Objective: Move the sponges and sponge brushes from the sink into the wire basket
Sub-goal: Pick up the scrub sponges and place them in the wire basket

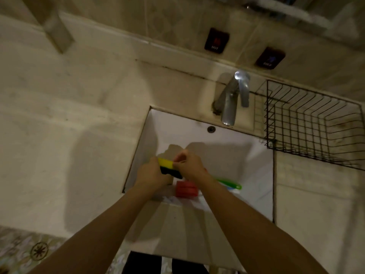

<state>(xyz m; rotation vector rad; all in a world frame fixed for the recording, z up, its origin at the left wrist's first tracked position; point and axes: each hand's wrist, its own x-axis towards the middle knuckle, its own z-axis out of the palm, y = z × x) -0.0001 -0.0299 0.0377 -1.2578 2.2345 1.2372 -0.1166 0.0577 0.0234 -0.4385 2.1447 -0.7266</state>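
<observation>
Gripping yellow-black sponge (169,167), left hand (150,173), right hand (189,165)

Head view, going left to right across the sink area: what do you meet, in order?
Left hand → yellow-and-black sponge → right hand → green brush handle → wire basket on the counter. The red sponge lies below the hands, so I leave it out.

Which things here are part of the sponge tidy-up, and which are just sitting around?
Part of the job:
yellow and black sponge, held by the left hand and right hand
red sponge in the sink
green brush handle in the sink
wire basket, nothing in it yet

Just there:
tap
hot and cold signs
</observation>
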